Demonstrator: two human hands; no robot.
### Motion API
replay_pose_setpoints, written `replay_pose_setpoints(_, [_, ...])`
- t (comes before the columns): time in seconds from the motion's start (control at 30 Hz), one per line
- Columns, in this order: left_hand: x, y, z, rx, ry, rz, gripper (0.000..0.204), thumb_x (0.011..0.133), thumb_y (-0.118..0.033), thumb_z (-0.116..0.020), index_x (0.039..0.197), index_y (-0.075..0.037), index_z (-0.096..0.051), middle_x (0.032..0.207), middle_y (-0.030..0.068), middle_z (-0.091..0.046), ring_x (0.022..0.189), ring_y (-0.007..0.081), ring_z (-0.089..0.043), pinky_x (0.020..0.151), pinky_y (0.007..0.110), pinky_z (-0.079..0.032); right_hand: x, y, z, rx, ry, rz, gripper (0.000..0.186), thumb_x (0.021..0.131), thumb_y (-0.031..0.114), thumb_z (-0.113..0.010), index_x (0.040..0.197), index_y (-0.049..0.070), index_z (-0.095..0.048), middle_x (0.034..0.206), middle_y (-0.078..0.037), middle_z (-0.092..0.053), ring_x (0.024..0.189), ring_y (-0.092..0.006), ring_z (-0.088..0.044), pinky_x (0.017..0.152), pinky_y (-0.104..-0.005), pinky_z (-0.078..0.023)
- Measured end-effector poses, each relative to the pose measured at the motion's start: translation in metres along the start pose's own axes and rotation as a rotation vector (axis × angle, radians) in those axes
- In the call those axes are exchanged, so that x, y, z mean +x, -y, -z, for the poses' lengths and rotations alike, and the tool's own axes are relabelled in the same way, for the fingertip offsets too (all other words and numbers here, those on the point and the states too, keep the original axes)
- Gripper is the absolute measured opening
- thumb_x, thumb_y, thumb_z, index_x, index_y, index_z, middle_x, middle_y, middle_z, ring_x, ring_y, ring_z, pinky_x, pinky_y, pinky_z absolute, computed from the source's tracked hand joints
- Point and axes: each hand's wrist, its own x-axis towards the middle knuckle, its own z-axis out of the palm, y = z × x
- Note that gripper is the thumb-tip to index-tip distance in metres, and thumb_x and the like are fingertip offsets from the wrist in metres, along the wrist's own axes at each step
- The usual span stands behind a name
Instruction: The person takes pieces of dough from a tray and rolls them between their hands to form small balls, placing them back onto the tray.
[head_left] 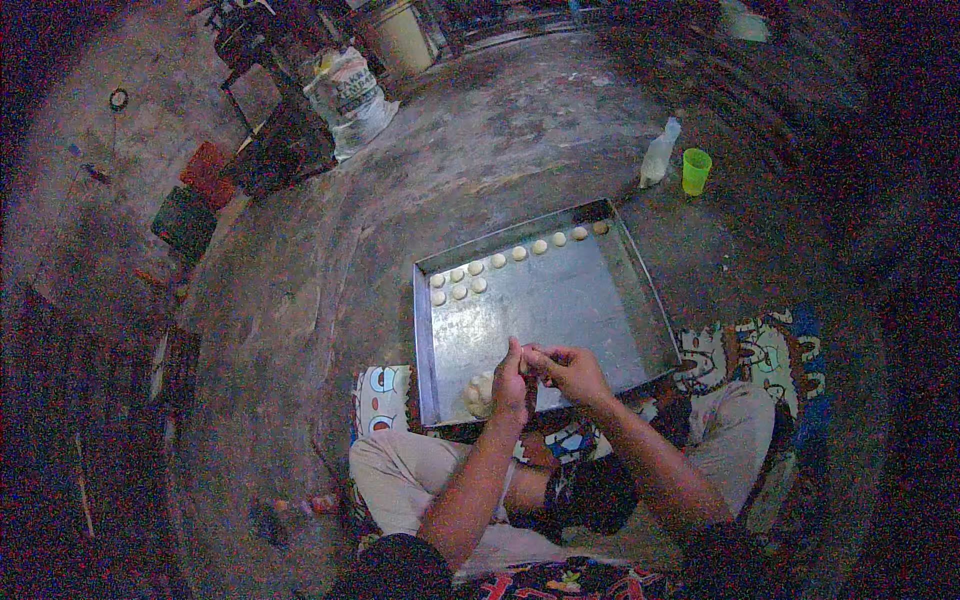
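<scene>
A large rectangular metal tray lies in front of me. Along its far edge runs a row of small pale dough balls, with a short second row at the far left. My left hand is over the near part of the tray, closed with its thumb upward. Against it, my right hand is closed in a pinch, fingertips meeting the left hand's. Whatever is between the fingers is hidden. Just left of my left hand, a lumpy pale dough piece sits in the tray's near left corner, partly covered by that hand.
Beyond the tray's far right corner stand a green plastic cup and a whitish bottle or bag. A white sack leans at the back left. A cartoon-patterned mat lies under my crossed legs on the grey floor.
</scene>
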Motion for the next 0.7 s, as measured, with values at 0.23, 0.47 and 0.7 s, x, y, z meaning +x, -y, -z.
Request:
replay_pose_setpoints(0.23, [-0.004, 0.004, -0.002, 0.026, 0.034, -0.032, 0.058, 0.101, -0.052, -0.031, 0.113, -0.004, -0.062, 0.098, 0.0062, -0.065, 0.079, 0.0149, -0.058, 0.064, 0.03, -0.046, -0.002, 0.003, -0.002, -0.007, 0.052, -0.007, 0.037, 0.09, 0.038, -0.066, 0.091, 0.001, -0.068, 0.077, -0.001, -0.066, 0.068, -0.0095, -0.058, 0.059, -0.0248, -0.045])
replay_pose_setpoints(0.47, [-0.004, 0.009, 0.005, 0.268, 0.339, -0.224, 0.071, 0.099, -0.058, -0.027, 0.135, -0.001, -0.049, 0.119, 0.01, -0.06, 0.105, 0.0191, -0.056, 0.09, 0.031, -0.043, 0.0, -0.005, -0.002, -0.223, -0.098, 0.009, 0.037, 0.096, 0.035, -0.056, 0.085, 0.002, -0.067, 0.065, -0.002, -0.061, 0.057, -0.0094, -0.054, 0.051, -0.0263, -0.042])
replay_pose_setpoints(0.7, [-0.011, 0.012, -0.015, 0.456, 0.301, -0.435, 0.049, 0.099, -0.035, -0.051, 0.133, 0.0, -0.049, 0.132, 0.0129, -0.055, 0.117, 0.021, -0.053, 0.102, 0.035, -0.039, 0.0, -0.001, 0.008, -0.226, -0.196, 0.145, 0.041, 0.098, 0.036, -0.05, 0.082, 0.002, -0.065, 0.061, -0.001, -0.057, 0.054, -0.0122, -0.052, 0.052, -0.0311, -0.042])
